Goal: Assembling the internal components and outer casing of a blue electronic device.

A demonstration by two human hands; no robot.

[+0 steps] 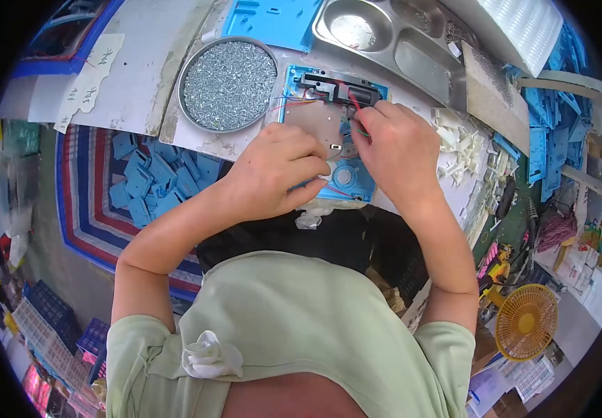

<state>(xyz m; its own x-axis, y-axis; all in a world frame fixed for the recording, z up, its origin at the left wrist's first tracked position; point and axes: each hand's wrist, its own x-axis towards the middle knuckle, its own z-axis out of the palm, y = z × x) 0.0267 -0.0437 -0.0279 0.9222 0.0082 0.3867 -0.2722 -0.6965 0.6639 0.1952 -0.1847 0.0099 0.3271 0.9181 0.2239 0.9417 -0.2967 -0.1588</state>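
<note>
A blue plastic casing [361, 188] lies on the bench in front of me, with a black mechanism [362, 95] across its far end. Thin coloured wires [302, 100] run out of that mechanism, and a round ring [345, 176] shows at the near end. My right hand [402, 143] is over the casing's right side, thumb and fingers pinched on a red wire [355, 102]. Over the near left part, my left hand [276, 171] has its fingers curled and closed. What they hold, if anything, is hidden. A small dark part [336, 147] sits between the hands.
A round tray of small metal screws [228, 85] stands to the left. Behind are another blue panel [273, 22] and a metal compartment tray [412, 52]. White plastic pieces [458, 143] lie at right. Blue parts [155, 177] fill a striped bag below left. A yellow fan [526, 322] stands lower right.
</note>
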